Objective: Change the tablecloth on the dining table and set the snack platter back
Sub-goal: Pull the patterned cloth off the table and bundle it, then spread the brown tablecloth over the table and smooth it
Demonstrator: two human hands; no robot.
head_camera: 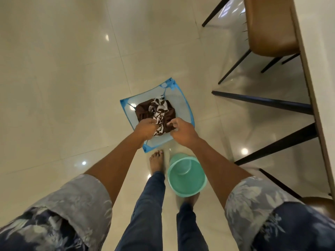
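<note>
Nearest, by the bare feet, a green bucket stands at 6 o'clock from the right hand. Both hands grip the near edge of the crumpled brown leaf-print tablecloth, the left hand at its 7 o'clock corner and the right at 5 o'clock, equally near. The cloth stretches toward 12 o'clock over the blue mesh hamper. The dining table lies far, at 2 o'clock.

home dining area: chair, tiled floor
</note>
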